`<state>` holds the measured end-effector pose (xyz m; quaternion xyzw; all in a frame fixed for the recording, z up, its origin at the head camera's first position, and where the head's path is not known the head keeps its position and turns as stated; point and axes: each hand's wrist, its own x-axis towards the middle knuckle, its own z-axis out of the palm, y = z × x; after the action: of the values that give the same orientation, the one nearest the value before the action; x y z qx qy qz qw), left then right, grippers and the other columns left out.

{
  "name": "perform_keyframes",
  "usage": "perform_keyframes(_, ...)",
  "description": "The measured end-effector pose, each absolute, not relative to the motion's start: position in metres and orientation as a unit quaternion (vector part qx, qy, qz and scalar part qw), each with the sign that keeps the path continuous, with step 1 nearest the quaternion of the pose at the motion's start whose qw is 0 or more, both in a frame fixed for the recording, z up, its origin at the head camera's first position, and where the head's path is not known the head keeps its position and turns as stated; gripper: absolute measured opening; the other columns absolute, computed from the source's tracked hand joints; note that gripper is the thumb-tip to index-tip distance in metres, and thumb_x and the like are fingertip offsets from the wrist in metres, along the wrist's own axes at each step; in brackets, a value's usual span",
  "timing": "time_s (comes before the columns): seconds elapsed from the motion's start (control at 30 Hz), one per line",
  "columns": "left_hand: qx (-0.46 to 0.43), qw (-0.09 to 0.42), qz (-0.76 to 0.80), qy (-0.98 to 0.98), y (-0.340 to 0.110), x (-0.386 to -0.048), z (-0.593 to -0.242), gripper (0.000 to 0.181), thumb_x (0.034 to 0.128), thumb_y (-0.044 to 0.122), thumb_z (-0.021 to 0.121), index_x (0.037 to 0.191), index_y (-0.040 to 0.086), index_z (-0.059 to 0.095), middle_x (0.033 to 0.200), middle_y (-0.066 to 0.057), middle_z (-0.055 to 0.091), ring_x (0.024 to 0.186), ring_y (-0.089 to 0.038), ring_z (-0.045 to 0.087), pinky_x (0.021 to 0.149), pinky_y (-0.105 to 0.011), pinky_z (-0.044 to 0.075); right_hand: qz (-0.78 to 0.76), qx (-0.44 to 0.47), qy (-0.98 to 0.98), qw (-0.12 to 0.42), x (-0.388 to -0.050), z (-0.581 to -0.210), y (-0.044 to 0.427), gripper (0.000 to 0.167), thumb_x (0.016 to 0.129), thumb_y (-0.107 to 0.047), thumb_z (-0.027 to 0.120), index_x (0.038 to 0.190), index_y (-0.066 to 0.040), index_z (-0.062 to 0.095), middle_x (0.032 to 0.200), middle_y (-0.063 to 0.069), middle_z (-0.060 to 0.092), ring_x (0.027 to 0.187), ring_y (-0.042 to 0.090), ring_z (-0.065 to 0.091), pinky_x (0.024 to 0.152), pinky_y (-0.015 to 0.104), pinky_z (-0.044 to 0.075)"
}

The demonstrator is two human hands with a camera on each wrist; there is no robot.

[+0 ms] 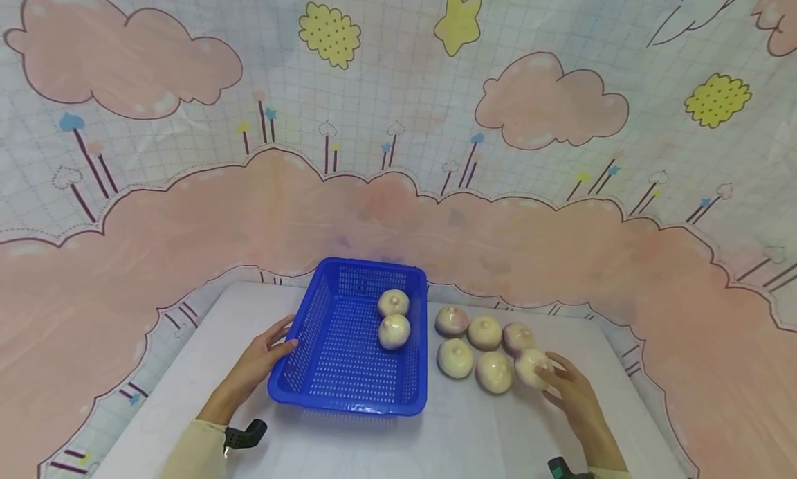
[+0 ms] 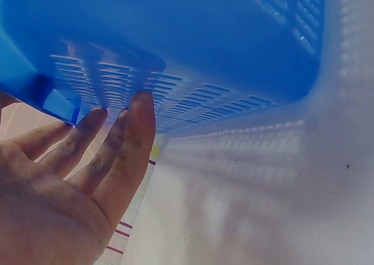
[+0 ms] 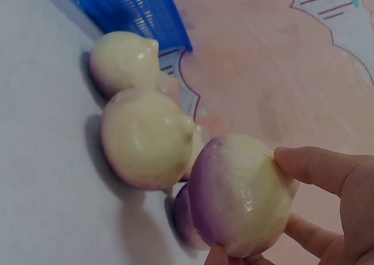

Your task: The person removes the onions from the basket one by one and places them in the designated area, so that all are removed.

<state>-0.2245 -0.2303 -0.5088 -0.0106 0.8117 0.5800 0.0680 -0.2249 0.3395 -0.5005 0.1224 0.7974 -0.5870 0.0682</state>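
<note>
A blue plastic basket (image 1: 349, 404) with slotted walls stands left of centre on the white table. Two pale turnips (image 1: 394, 332) lie inside it, against its right side. My left hand (image 1: 258, 361) holds the basket's left rim, thumb over the edge; its other fingers (image 2: 131, 136) touch the outer slotted wall. Right of the basket, several cream-and-purple turnips (image 1: 455, 358) sit in two rows. With thumb and fingers, my right hand (image 1: 575, 392) grips the nearest right turnip (image 3: 242, 195), purple on one side. In the right wrist view it overlaps another turnip behind it.
The white table (image 1: 461, 437) reaches toward me in front of the basket and turnips. Behind it rises a cloth backdrop (image 1: 373, 223) printed with pink clouds and stars. Dark wrist devices (image 1: 245, 435) sit at both wrists.
</note>
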Motion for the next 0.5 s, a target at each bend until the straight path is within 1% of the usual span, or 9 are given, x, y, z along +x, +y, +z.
perform_keyframes(0.13, -0.009, 0.068, 0.582, 0.81, -0.23, -0.224, -0.509, 0.07, 0.1001, 0.035, 0.054, 0.158, 0.017, 0.019, 0.161, -0.026, 0.02, 0.145, -0.051, 0.025, 0.111, -0.064, 0.034, -0.578, 0.121, 0.804, 0.067, -0.227, -0.504, 0.347, 0.072, 0.096, -0.033, 0.062, 0.153, -0.006, 0.028, 0.15, 0.031, 0.034, 0.115, 0.017, 0.058, 0.103, 0.048, 0.051)
perform_keyframes(0.3, -0.009, 0.067, 0.583, 0.81, -0.23, -0.224, -0.51, 0.07, 0.1002, 0.035, 0.054, 0.158, 0.017, 0.019, 0.161, -0.026, 0.02, 0.145, -0.051, 0.025, 0.111, -0.064, 0.034, -0.564, 0.117, 0.814, 0.075, -0.228, -0.507, 0.352, 0.073, 0.096, -0.034, 0.062, 0.152, -0.003, 0.027, 0.15, 0.034, 0.035, 0.116, 0.022, 0.059, 0.103, 0.05, 0.051)
perform_keyframes(0.5, -0.008, 0.063, 0.582, 0.811, -0.231, -0.225, -0.511, 0.07, 0.1003, 0.034, 0.054, 0.158, 0.016, 0.019, 0.16, -0.026, 0.022, 0.144, -0.051, 0.027, 0.111, -0.063, 0.035, -0.554, 0.127, 0.818, 0.089, -0.23, -0.513, 0.351, 0.074, 0.095, -0.034, 0.063, 0.152, -0.002, 0.028, 0.149, 0.035, 0.035, 0.111, 0.02, 0.06, 0.098, 0.043, 0.054)
